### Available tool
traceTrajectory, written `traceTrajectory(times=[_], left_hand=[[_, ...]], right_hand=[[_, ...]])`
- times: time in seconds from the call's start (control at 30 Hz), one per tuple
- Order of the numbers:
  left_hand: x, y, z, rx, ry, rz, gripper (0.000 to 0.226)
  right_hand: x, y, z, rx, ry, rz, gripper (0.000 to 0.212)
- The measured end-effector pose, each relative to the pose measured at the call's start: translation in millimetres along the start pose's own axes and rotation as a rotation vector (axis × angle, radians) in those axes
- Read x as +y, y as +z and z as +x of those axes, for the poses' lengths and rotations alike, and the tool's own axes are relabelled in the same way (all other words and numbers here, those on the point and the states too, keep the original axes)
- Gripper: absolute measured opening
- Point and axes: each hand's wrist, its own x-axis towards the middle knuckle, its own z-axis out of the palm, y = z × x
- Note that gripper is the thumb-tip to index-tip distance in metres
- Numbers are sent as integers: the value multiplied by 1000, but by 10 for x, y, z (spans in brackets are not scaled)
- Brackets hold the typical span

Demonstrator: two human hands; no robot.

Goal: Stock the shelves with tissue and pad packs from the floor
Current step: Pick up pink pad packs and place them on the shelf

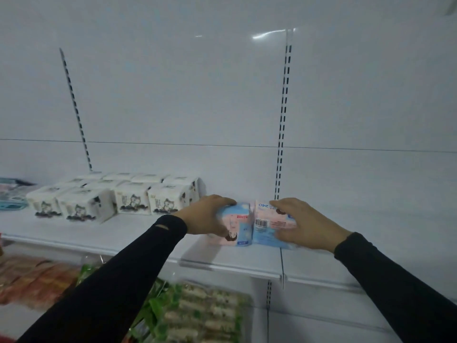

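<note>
On the white shelf [138, 233], near its front edge, two pink-and-blue pad packs stand side by side and touching. The left hand [206, 215] grips the left pack [237, 225] and the right hand [308, 225] grips the right pack [268, 224], fingers curled over their tops. White tissue packs [118, 196] sit in rows further left along the shelf.

Both arms extended forward, black sleeves to the wrists. Left hand [206, 214]: fingers curled over top of a pack, thumb on its near face. Right hand [305, 225]: same grip on the adjacent pack, fingers over top.
</note>
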Motion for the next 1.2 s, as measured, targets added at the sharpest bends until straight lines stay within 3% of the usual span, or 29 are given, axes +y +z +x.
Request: traceTrajectory(times=[0.37,0.57,0.67,0.77,1.0,1.13,1.2], left_hand=[[-274,-67,338,-8,-37,7,75],[-360,-352,514,-231,-46,-255,47],[-437,-261,624,-80,-112,-371,39],[-509,-159,691,-18,-139,-200,43],[-473,-239,658,-231,-104,-207,74],[-354,-202,696,-160,-187,42,78],[-238,-198,711,-181,-288,28,83]], right_hand=[[33,-13,304,-4,64,-90,74],[-10,-223,392,-126,96,-168,68],[-5,-209,436,-128,112,-172,67],[36,-113,449,-66,116,-146,67],[12,-128,475,-54,140,-146,64],[46,-103,490,5,199,-221,65],[60,-95,508,29,241,-279,66]])
